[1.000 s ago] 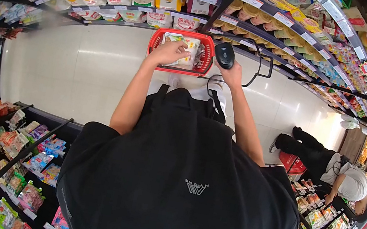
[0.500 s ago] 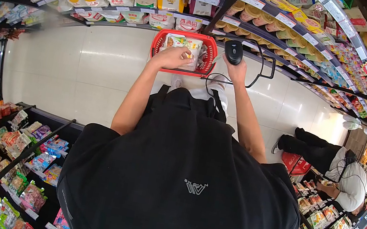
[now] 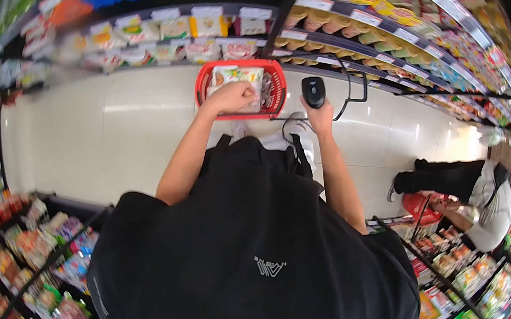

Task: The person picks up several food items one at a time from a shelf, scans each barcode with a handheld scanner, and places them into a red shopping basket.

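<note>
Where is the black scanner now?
In the head view, upper centre: the black scanner is held in the right hand, just right of the red basket.

Red plastic mesh basket [image 3: 273,91]: before dark metal shelves [image 3: 291,2]. Pale snack packet [image 3: 233,75]: inside basket, under left hand [image 3: 233,97]. Black handheld scanner [image 3: 313,91]: right of basket, in right hand [image 3: 321,118].

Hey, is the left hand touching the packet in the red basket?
Touching. The head view shows the left hand curled over the lower edge of the packet, no gap between them, inside the red basket.
</note>
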The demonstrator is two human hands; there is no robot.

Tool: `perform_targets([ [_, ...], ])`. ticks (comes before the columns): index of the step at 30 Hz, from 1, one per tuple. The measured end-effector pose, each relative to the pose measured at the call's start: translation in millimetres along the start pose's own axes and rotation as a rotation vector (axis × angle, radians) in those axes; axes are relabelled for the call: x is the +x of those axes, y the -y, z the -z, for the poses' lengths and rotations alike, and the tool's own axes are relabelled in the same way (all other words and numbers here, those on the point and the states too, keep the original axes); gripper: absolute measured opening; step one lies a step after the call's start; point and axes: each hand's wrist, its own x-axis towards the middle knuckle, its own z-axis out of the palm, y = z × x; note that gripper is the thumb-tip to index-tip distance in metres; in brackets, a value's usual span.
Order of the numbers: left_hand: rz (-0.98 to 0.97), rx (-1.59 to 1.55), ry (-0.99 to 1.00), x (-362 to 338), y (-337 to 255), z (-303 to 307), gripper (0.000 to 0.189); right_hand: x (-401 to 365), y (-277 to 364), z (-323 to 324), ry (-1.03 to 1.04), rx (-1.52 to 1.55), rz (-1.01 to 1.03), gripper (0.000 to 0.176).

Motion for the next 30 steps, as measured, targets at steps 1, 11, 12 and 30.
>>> perform_targets([
  [1,0.112,-0.093,0.033,3.4,-17.1,4.4,0.029,-2.9,3.6,6.9,-0.006,0.005,-0.039,0.046],
  [11,-0.006,-0.081,0.014,57.9,-87.6,-6.0,0.049,-6.9,-34.6,45.6,-0.150,-0.032,-0.265,0.046],
  [12,-0.014,-0.081,0.009,62.7,-102.6,-2.4,0.051,-8.6,-37.6,49.6,-0.172,-0.015,-0.268,0.046],
  [30,-0.468,0.087,-0.591,238.8,-255.9,62.5,0.037,38.0,-85.9,131.2,-0.193,0.024,-0.294,0.044],
])
